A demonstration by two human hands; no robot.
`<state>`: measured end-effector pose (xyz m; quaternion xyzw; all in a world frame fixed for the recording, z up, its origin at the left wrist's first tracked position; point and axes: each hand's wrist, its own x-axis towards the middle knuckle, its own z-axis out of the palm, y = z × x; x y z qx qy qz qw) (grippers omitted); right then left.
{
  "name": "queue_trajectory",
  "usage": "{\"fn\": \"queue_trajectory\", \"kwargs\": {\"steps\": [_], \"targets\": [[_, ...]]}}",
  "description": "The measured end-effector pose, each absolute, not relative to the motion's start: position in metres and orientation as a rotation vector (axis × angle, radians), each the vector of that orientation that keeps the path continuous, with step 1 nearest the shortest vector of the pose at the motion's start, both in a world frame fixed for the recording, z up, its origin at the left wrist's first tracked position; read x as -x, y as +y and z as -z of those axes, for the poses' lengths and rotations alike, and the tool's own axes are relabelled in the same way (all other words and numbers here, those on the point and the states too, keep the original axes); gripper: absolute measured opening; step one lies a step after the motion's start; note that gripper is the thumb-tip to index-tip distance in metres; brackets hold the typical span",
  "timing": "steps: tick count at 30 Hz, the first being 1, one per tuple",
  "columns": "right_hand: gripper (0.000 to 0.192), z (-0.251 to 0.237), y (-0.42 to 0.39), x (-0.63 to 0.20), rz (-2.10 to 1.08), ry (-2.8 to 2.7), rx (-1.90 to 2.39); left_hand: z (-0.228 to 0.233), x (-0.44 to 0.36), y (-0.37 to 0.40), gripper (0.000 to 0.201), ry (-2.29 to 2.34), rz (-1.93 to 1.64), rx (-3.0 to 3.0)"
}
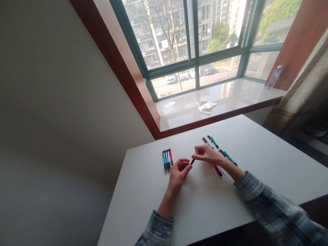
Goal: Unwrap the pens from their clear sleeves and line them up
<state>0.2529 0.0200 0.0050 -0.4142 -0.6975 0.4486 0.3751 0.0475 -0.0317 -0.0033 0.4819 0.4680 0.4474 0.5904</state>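
Observation:
A dark pen (192,161) with a bit of red is held between my two hands above the white table. Its lower part is gripped by the closed fingers of my left hand (177,174). At its black upper end, the thumb and fingers of my right hand (206,154) pinch together. Left of my hands, several pens (168,160) in teal, white and pink-red lie side by side. Under and beyond my right hand are loose pen parts: a teal and black barrel (230,158), another teal piece (214,141), a red and black piece (218,170) and thin rods, partly covered by the hand.
The white table (143,198) meets a wall (102,102) on the left. Behind it, a window sill (184,114) bears a white cloth (205,106), a paper slip (169,104) and a clear bottle (274,78). A curtain (297,82) hangs at the right.

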Motion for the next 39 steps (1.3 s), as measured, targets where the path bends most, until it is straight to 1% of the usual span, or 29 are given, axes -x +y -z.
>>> {"fn": "queue_trajectory", "kwargs": {"steps": [3,5,7,11,14,17,21,25,26,29,33,39], "targets": [[0.056,-0.004,0.019,-0.250,-1.095,-1.832,1.107,0.001,-0.048,-0.032,0.037,1.065,-1.008,-1.169],[0.058,-0.003,0.019,-0.250,-1.093,-1.854,1.120,0.001,-0.048,-0.032,0.037,1.060,-0.997,-1.196],[0.055,-0.004,0.019,-0.252,-1.117,-1.861,1.100,0.002,-0.047,-0.031,0.036,1.063,-1.003,-1.199],[0.036,-0.007,0.020,-0.259,-1.248,-1.812,0.966,0.007,-0.045,-0.030,0.036,1.066,-1.019,-1.171],[0.041,-0.009,0.021,-0.262,-1.359,-1.781,0.862,0.009,-0.044,-0.030,0.037,1.057,-1.030,-1.152],[0.036,-0.010,0.021,-0.261,-1.375,-1.790,0.846,0.008,-0.043,-0.031,0.038,1.055,-1.026,-1.142],[0.037,-0.006,0.021,-0.257,-1.257,-1.816,0.987,0.005,-0.045,-0.031,0.041,1.060,-1.018,-1.135],[0.049,-0.001,0.020,-0.254,-1.142,-1.846,1.092,0.005,-0.047,-0.030,0.042,1.058,-1.014,-1.125],[0.048,-0.001,0.020,-0.255,-1.145,-1.845,1.087,0.006,-0.047,-0.030,0.041,1.053,-1.017,-1.126],[0.036,-0.003,0.021,-0.257,-1.207,-1.812,1.000,0.009,-0.046,-0.029,0.040,1.041,-1.022,-1.131],[0.039,-0.006,0.022,-0.262,-1.317,-1.798,0.867,0.009,-0.044,-0.029,0.041,1.068,-1.017,-1.120],[0.032,-0.002,0.025,-0.259,-1.310,-1.774,0.884,0.006,-0.042,-0.031,0.041,1.055,-1.013,-1.124]]}}
